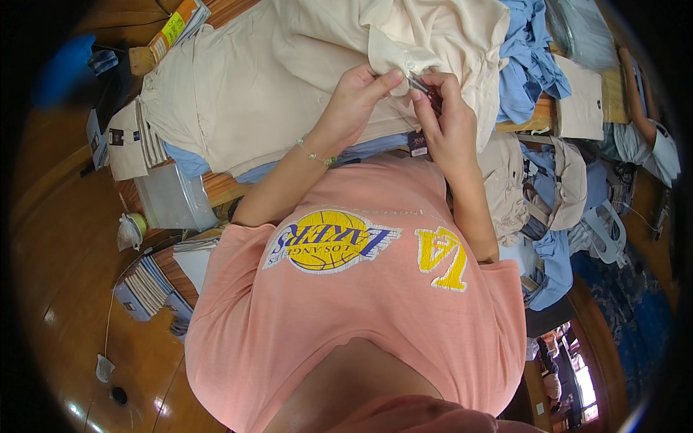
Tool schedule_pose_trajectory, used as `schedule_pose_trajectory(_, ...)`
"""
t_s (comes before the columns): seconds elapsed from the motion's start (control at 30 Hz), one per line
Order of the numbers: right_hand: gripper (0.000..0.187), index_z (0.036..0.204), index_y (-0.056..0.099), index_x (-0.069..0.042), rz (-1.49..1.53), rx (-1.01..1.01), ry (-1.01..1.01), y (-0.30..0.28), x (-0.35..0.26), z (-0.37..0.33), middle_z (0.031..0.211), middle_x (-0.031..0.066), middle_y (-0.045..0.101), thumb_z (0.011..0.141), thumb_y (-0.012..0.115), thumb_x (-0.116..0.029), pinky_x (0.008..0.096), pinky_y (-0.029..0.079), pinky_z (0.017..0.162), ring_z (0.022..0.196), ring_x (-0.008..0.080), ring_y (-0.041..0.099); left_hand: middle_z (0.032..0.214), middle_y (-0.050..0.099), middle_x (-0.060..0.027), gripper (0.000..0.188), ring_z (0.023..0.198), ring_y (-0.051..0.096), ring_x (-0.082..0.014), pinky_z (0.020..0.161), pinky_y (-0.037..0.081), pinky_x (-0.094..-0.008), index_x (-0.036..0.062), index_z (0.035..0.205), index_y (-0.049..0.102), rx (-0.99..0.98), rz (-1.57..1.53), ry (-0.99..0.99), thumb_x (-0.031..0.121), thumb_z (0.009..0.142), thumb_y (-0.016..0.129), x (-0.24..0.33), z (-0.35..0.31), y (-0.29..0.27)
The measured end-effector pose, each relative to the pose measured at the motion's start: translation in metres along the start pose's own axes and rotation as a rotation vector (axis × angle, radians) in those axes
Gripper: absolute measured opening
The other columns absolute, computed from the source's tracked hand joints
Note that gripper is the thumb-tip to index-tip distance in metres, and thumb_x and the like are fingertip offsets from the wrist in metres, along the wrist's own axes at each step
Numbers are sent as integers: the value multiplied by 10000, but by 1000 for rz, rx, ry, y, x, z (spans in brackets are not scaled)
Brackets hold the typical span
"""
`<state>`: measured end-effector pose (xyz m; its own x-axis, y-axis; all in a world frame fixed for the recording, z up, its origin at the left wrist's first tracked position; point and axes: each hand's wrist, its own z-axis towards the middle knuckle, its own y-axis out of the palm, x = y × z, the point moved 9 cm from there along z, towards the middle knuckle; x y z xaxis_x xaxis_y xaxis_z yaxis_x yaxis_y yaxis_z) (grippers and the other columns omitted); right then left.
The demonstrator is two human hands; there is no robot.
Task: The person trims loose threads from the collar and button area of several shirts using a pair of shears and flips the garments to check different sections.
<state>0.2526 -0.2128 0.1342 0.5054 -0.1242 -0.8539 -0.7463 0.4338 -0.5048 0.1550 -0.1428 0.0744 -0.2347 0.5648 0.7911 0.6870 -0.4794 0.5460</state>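
A cream shirt [289, 79] lies spread over the table in front of me. Between the thumb and fingers of my left hand [354, 97] is a fold of its edge, beside a small pale button [409, 65]. My right hand [447, 115] is closed around small dark-handled thread snips [427, 92]. Their metal tip is close to the pinched cloth; whether it touches a thread is too small to tell. A dark hang tag [417, 143] hangs at the table's near edge, below my hands.
Blue shirts [530, 65] lie crumpled to the right of the cream one. Folded cream garments [130, 144] and a stack of clear plastic bags [175, 196] sit at the left. More garments [545, 187] pile up on the right. Another person's arm [642, 108] shows at the far right.
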Motion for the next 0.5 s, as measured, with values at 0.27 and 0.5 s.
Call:
schedule_pose_trajectory(0.27,192,952,517,-68,-8,-24,32,1,0,-2,767,120,643,835,612,-187,331,489,576,677,257,651,953,621,-16,238,842,531,-64,763,406,-219,9,1026,588,20,-11,-39,191,874,602,-4,-1,-2)
schedule_pose_trajectory(0.5,157,930,522,-50,91,-40,54,4,5,-1,724,113,614,848,598,-161,309,466,559,623,235,614,952,618,-4,239,828,516,-51,754,399,-217,15,1025,592,3,-10,-25,199,874,603,-4,0,-2)
